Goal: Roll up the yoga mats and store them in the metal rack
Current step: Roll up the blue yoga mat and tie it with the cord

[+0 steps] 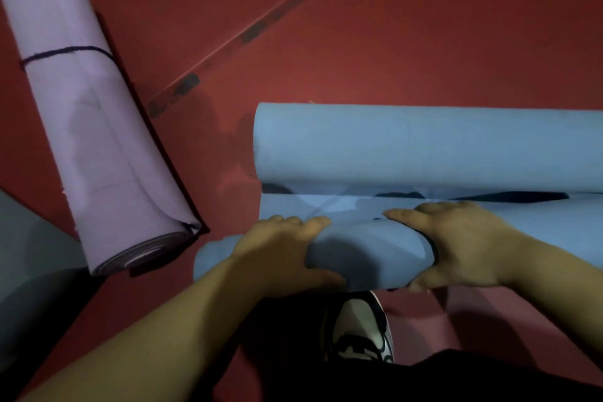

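Observation:
A blue yoga mat (408,147) lies across the red floor, curled into a roll at its far end and into a second roll (365,251) at its near end. My left hand (280,245) grips the near roll from above, fingers curled over its top. My right hand (456,241) grips the same roll a little to the right, thumb under it. A short flat strip of mat shows between the two rolls. A lilac yoga mat (98,127), rolled up and tied with a dark cord, lies on the floor at the left. No metal rack is in view.
The floor is red (359,26) with a worn diagonal line running from the upper middle toward the lilac roll. A grey surface (29,254) fills the lower left corner. My shoe (362,330) stands just under the near roll.

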Tool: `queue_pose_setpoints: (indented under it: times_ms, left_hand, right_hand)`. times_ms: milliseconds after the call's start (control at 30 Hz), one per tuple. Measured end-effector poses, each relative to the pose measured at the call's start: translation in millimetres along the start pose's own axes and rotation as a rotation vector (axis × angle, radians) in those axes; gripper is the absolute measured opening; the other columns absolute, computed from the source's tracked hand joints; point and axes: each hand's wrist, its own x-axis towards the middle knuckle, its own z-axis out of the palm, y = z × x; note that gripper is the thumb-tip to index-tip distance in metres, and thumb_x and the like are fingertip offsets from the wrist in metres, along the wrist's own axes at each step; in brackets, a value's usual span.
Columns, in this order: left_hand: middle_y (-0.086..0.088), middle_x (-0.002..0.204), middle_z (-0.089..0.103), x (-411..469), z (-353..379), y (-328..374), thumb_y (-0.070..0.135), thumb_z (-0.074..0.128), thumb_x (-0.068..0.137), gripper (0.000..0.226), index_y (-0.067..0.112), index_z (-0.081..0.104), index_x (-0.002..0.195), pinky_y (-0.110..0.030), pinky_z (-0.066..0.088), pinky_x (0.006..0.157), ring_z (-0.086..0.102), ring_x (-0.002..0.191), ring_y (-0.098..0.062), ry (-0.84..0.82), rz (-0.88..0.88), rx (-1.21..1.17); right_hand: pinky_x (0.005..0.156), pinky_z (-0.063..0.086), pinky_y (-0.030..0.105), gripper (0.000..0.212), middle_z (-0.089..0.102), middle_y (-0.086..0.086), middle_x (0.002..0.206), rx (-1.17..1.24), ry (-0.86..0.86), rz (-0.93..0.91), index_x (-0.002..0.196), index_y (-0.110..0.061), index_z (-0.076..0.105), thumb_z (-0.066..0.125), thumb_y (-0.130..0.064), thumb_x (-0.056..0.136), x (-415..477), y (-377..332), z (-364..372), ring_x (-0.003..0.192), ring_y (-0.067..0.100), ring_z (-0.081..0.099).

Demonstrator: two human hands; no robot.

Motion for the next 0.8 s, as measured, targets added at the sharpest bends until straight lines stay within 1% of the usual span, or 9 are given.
queue_pose_setpoints:
  times_ms: [67, 167, 267, 367, 500, 567, 633, 700, 800]
  left_hand:
    - [0.003, 0.132, 0.061, 6, -5, -3, 0.098, 0.044, 0.059, 0.106, 0.046, 0.026, 0.149, -0.036, 0.043, 0.102, 0.056, 0.121, -0.026, -0.039, -0.005, -0.041]
    - [0.005, 0.137, 0.058, 13, -13, -6, 0.095, 0.052, 0.061, 0.102, 0.048, 0.027, 0.148, -0.036, 0.042, 0.105, 0.054, 0.126, -0.025, -0.119, -0.013, -0.082]
    - [0.008, 0.144, 0.054, 17, -18, -7, 0.097, 0.05, 0.059, 0.105, 0.05, 0.025, 0.149, -0.036, 0.041, 0.106, 0.052, 0.129, -0.022, -0.138, -0.032, -0.089]
    - [0.008, 0.147, 0.051, 16, -16, -6, 0.097, 0.049, 0.059, 0.105, 0.049, 0.025, 0.15, -0.037, 0.04, 0.108, 0.05, 0.131, -0.022, -0.146, -0.034, -0.079]
    - [0.008, 0.15, 0.049, 20, -19, -8, 0.096, 0.051, 0.062, 0.103, 0.05, 0.025, 0.15, -0.037, 0.038, 0.11, 0.048, 0.134, -0.022, -0.175, -0.038, -0.082]
    - [0.009, 0.152, 0.047, 23, -22, -9, 0.095, 0.052, 0.063, 0.101, 0.051, 0.025, 0.15, -0.036, 0.038, 0.111, 0.047, 0.136, -0.021, -0.204, -0.038, -0.096]
    - [0.012, 0.151, 0.047, 26, -26, -10, 0.097, 0.051, 0.062, 0.101, 0.053, 0.026, 0.149, -0.035, 0.039, 0.11, 0.048, 0.135, -0.02, -0.221, -0.05, -0.128]
    - [0.011, 0.145, 0.047, 27, -30, -11, 0.099, 0.043, 0.059, 0.1, 0.053, 0.027, 0.146, -0.038, 0.04, 0.107, 0.048, 0.131, -0.02, -0.166, -0.052, -0.104]
    - [0.004, 0.133, 0.049, 16, -18, -4, 0.096, 0.032, 0.065, 0.097, 0.044, 0.036, 0.147, -0.044, 0.041, 0.098, 0.048, 0.123, -0.024, 0.143, -0.061, 0.08]
  right_hand:
    - [0.097, 0.045, 0.034, 0.121, 0.055, -0.017, 0.133, 0.009, 0.015, -0.001, 0.155, -0.046, 0.022, 0.049, -0.102, 0.051, 3, 3, -2, 0.12, 0.011, 0.056]
    - [0.102, 0.044, 0.034, 0.121, 0.048, -0.017, 0.141, 0.001, 0.056, -0.014, 0.155, -0.046, 0.022, 0.044, -0.105, 0.052, 6, 4, -4, 0.128, 0.011, 0.051]
    - [0.107, 0.04, 0.034, 0.12, 0.041, -0.016, 0.147, 0.012, 0.065, -0.01, 0.155, -0.044, 0.022, 0.046, -0.104, 0.053, 7, 3, -8, 0.132, 0.011, 0.047]
    - [0.105, 0.04, 0.038, 0.118, 0.048, -0.014, 0.141, -0.024, 0.112, 0.006, 0.152, -0.043, 0.031, 0.047, -0.104, 0.053, 5, 2, -4, 0.129, 0.013, 0.05]
    - [0.094, 0.046, 0.043, 0.108, 0.061, -0.009, 0.124, -0.09, 0.322, 0.041, 0.145, -0.038, 0.05, 0.045, -0.103, 0.059, -5, -1, 16, 0.113, 0.021, 0.059]
    - [0.094, 0.047, 0.045, 0.106, 0.062, -0.009, 0.125, -0.081, 0.359, 0.085, 0.143, -0.037, 0.053, 0.04, -0.104, 0.061, -7, -2, 19, 0.113, 0.022, 0.06]
    - [0.096, 0.046, 0.044, 0.101, 0.06, -0.01, 0.132, -0.059, 0.348, 0.106, 0.144, -0.039, 0.05, 0.03, -0.102, 0.069, -2, -1, 15, 0.12, 0.021, 0.058]
    - [0.101, 0.045, 0.045, 0.095, 0.056, -0.009, 0.14, -0.031, 0.333, 0.134, 0.148, -0.039, 0.044, 0.019, -0.098, 0.077, 6, 2, 8, 0.129, 0.021, 0.053]
    - [0.115, 0.031, 0.053, 0.097, 0.04, 0.001, 0.157, -0.026, 0.39, 0.186, 0.155, -0.037, 0.031, 0.016, -0.096, 0.079, 17, 5, 5, 0.144, 0.027, 0.037]
